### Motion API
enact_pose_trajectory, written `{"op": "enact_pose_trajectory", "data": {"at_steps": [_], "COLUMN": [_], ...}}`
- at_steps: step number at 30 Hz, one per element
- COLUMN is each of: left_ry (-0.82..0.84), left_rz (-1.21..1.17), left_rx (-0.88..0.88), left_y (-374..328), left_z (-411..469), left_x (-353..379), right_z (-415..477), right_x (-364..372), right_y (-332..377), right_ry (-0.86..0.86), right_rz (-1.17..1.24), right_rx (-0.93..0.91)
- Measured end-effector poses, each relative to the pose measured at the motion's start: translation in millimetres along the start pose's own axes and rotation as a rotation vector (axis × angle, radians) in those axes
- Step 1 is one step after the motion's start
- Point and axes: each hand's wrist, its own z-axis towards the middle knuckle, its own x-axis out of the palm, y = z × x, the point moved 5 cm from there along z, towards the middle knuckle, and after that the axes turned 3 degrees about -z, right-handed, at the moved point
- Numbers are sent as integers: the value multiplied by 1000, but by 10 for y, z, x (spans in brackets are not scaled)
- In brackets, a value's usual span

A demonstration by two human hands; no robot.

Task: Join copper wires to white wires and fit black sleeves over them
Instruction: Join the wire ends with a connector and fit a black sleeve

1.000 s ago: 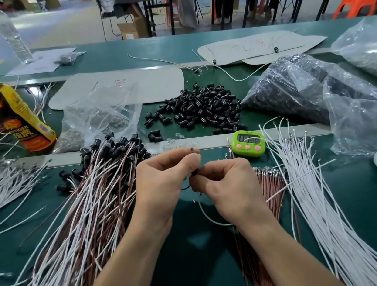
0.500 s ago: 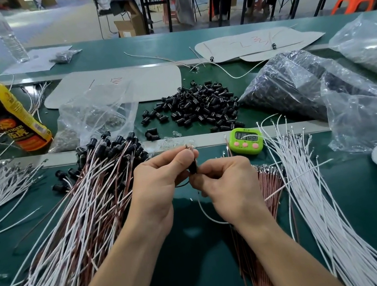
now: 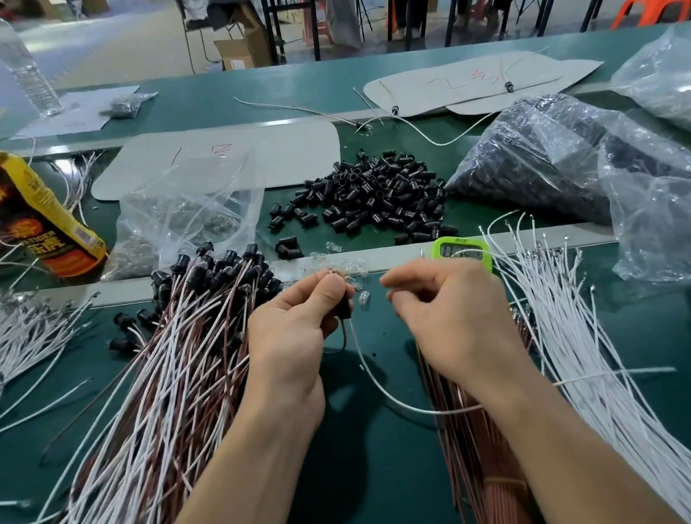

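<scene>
**Left hand pinches a sleeved wire pair; right hand apart, fingers curled**

The long green-topped desk [image 3: 415, 498] carries everything, split by a pale metal strip across its middle. On its left lies the big fanned heap of joined white-and-copper wires [image 3: 135, 428], their far ends capped with black sleeves near the strip. To the right spreads the loose sheaf of bare white wires [image 3: 582, 361], and between the forearms lies the tied bundle of copper-brown wires [image 3: 494, 486]. Beyond the strip sit crinkled clear plastic bags of dark parts [image 3: 543, 160] and, just left of them, the loose pile of small black cylindrical sleeves [image 3: 374, 194]. A yellow-and-black drink bottle [image 3: 26, 210] stands upright at far left — a small lime-green digital timer [image 3: 461, 251] peeks out behind the right knuckles.

The left hand [image 3: 295, 327] has its grip closed: thumb and forefinger pinch one black sleeve [image 3: 344, 309], with a thin white wire [image 3: 380, 386] and a copper strand hanging below it; the white one curves down and away to the right under the right wrist. The right hand [image 3: 445, 309] is held just beside it, not touching — its fingers are curled in, and I cannot tell whether they hold anything. A few tiny clear plastic pieces [image 3: 363, 299] lie on the desk between the two hands.
</scene>
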Motion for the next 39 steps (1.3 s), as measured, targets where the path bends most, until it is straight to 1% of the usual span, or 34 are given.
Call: {"op": "enact_pose_trajectory", "data": {"at_steps": [4, 8, 11, 15, 16, 17, 20, 21, 22, 23, 26, 30, 32, 36, 39], "left_ry": [-45, -49, -44, -33, -28, -21, 22, 40, 58, 74, 106, 114, 125, 174, 180], "left_rz": [-15, -10, -13, 39, 64, 90, 172, 201, 232, 266, 335, 362, 388, 423, 413], "left_rx": [-19, -29, -38, 10, 25, 38, 84, 102, 119, 134, 170, 183, 173, 131, 104], "left_y": [28, 57, 71, 58, 55, 52, 44, 43, 47, 53, 67, 66, 74, 108, 129], "left_z": [21, 18, 20, 23, 20, 15, 7, -4, -16, -26, -46, -36, -31, -44, -55], "left_x": [-28, -35, -30, -6, -1, 3, 26, 41, 63, 84, 114, 95, 92, 106, 109], "right_z": [249, 379, 358, 325, 327, 324, 201, 147, 100, 64, 29, 34, 37, 50, 54], "right_x": [125, 332, 412, 392, 346, 280, 116, 103, 102, 111, 108, 21, -4, -16, 0], "right_y": [109, 187, 167, 138, 112, 70, -124, -175, -213, -233, -235, -215, -191, -165, -180], "right_ry": [129, 230, 251, 216, 188, 152, 59, 54, 58, 73, 103, 81, 76, 108, 111], "right_rz": [-262, -404, -472, -519, -471, -346, 343, 517, 613, 661, 696, 616, 573, 618, 669], "right_rx": [4, -50, -105, -126, -110, -75, 172, 221, 238, 239, 215, 170, 133, 120, 148]}}
